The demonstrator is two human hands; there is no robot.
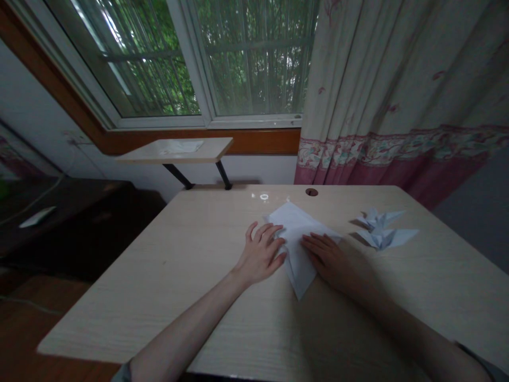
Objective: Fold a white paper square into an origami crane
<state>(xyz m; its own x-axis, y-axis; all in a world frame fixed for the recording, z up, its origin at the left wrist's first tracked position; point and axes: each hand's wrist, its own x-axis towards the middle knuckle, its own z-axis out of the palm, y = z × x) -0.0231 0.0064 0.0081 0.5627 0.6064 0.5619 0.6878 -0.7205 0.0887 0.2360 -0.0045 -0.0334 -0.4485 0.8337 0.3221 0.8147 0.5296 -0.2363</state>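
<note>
A sheet of white paper (296,223), with a fold line along its lower left side, lies flat on the wooden table (191,239) between my hands. My left hand (262,252) rests at the sheet's left edge, fingers spread and slightly bent, thumb toward the paper. On the sheet's right part lies my right hand (328,260), its fingers stretched out flat and pressing on the paper. Neither hand grips anything. Two folded white paper cranes (384,239) stand to the right of my right hand.
A small raised shelf (147,151) on black legs stands at the table's back left, with white paper (185,146) on it. A round cable hole (312,192) is near the back edge. Behind are a window and a long curtain (358,151); a dark surface (79,223) lies left.
</note>
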